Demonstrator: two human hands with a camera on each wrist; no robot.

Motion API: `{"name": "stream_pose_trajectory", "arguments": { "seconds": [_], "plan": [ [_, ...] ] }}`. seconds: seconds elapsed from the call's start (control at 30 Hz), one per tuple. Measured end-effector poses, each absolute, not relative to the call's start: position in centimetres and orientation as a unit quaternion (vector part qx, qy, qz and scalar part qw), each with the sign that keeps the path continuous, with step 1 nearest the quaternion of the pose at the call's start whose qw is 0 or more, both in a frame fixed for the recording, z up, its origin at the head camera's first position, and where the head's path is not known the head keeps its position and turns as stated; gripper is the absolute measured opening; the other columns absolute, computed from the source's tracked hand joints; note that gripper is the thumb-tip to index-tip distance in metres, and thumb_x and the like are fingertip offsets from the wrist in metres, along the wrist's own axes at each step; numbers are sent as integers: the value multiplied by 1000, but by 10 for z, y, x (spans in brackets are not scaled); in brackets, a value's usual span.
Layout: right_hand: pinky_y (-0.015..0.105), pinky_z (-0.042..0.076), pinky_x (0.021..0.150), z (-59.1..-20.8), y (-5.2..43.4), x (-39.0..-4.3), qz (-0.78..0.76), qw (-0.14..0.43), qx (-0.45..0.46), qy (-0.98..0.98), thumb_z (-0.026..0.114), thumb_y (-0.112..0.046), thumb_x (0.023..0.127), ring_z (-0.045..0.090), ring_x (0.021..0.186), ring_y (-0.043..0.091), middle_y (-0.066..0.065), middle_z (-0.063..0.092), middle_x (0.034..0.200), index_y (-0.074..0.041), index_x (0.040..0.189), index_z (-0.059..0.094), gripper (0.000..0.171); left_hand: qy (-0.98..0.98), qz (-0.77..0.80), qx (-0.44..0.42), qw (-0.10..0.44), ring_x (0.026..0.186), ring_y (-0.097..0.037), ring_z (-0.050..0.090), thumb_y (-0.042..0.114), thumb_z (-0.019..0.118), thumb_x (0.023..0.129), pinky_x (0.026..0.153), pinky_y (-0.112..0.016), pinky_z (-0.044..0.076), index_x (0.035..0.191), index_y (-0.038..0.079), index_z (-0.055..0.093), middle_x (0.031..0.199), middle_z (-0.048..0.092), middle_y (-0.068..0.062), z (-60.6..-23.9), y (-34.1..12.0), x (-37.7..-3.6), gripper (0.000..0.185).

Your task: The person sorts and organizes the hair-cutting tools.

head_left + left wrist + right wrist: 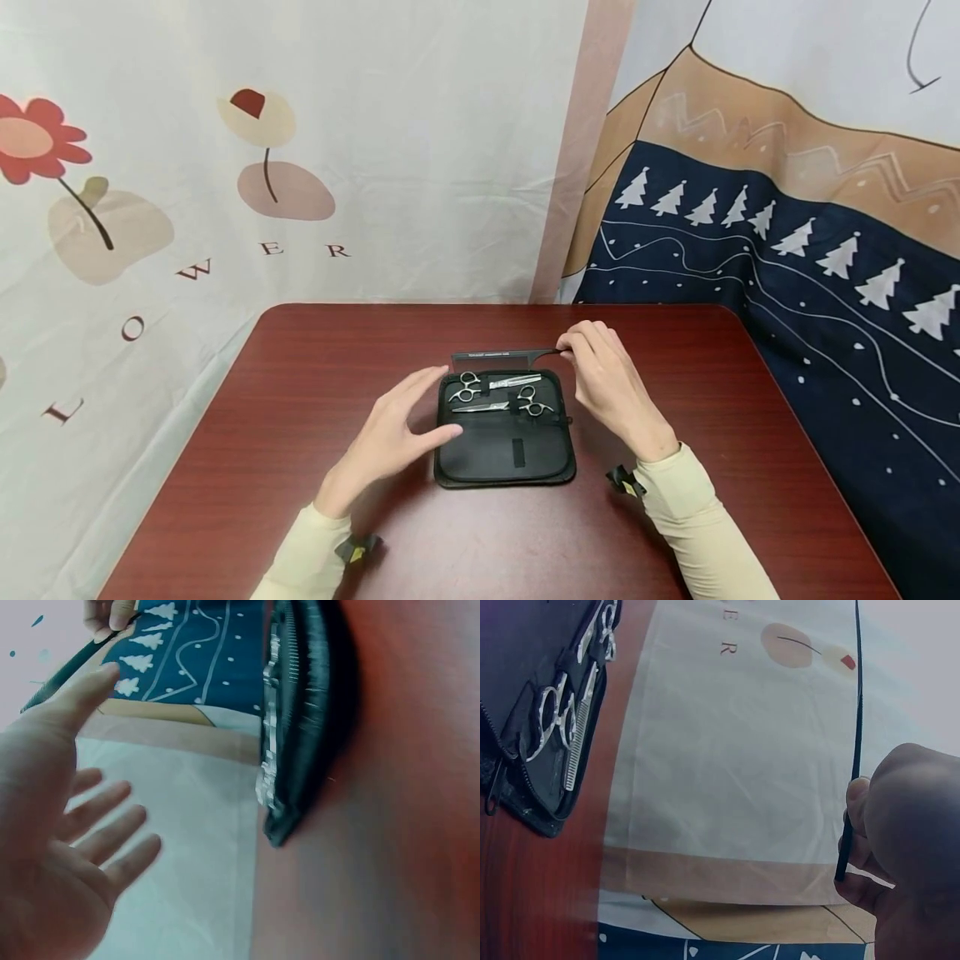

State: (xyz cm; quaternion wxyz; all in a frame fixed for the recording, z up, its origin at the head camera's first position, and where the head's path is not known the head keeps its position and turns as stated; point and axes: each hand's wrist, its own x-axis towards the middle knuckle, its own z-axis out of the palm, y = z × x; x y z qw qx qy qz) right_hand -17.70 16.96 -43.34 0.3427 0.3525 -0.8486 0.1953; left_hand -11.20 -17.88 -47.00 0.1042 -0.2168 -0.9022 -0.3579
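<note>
My right hand [611,387] pinches the handle end of a black comb [491,355], which stretches leftward above the far edge of a black zippered case [504,462]. In the right wrist view the comb [859,712] appears edge-on between thumb and fingers. My left hand [393,433] is beside the case's left side, fingers extended and thumb apart; its palm [45,885] holds nothing in the left wrist view. Two pairs of silver scissors lie in the case: thinning scissors [513,382] at the back and straight scissors [483,408] nearer me.
The case lies on a reddish-brown table [300,375]. A zipper pull [493,791] hangs at the case's edge. Behind the table hang a pale curtain [427,150] with flower prints and a dark blue cloth [810,308] with white trees.
</note>
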Motion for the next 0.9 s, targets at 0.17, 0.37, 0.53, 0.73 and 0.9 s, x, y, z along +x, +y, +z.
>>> {"name": "stream_pose_trajectory", "arguments": {
  "seconds": [0.17, 0.37, 0.53, 0.73, 0.9],
  "plan": [
    [41, 48, 79, -431, 169, -175, 209, 344, 355, -844, 74, 12, 100, 60, 93, 30, 12, 67, 105, 1, 109, 66, 16, -869, -426, -213, 134, 155, -20, 61, 31, 101, 87, 129, -39, 50, 167, 32, 54, 166, 63, 4, -460, -165, -124, 93],
    [42, 49, 85, -428, 168, -171, 244, 335, 359, -836, 53, -8, 118, 61, 98, 30, 14, 66, 108, 3, 110, 68, 20, -804, -529, -234, 140, 145, -12, 64, 17, 102, 84, 119, -22, 54, 164, 29, 58, 161, 66, 5, -450, -142, -134, 92],
    [40, 49, 90, -426, 167, -169, 274, 334, 368, -823, 63, 2, 111, 63, 100, 31, 16, 67, 109, 3, 112, 67, 5, -745, -602, -260, 122, 147, -18, 63, 3, 100, 82, 117, -20, 52, 162, 21, 62, 161, 67, 1, -444, -122, -141, 90],
    [38, 48, 93, -423, 167, -167, 299, 327, 371, -816, 71, 12, 101, 63, 102, 31, 16, 68, 110, 2, 113, 68, 16, -687, -662, -285, 94, 139, -29, 72, -11, 97, 79, 119, -29, 58, 160, 15, 63, 161, 68, -7, -439, -104, -145, 92],
    [36, 47, 94, -421, 166, -165, 313, 317, 374, -813, 70, 10, 103, 63, 102, 30, 15, 68, 110, 2, 114, 68, 13, -646, -700, -292, 85, 136, -20, 74, -16, 95, 78, 109, -31, 65, 154, 9, 67, 153, 70, -23, -436, -96, -148, 85]
  ]
}}
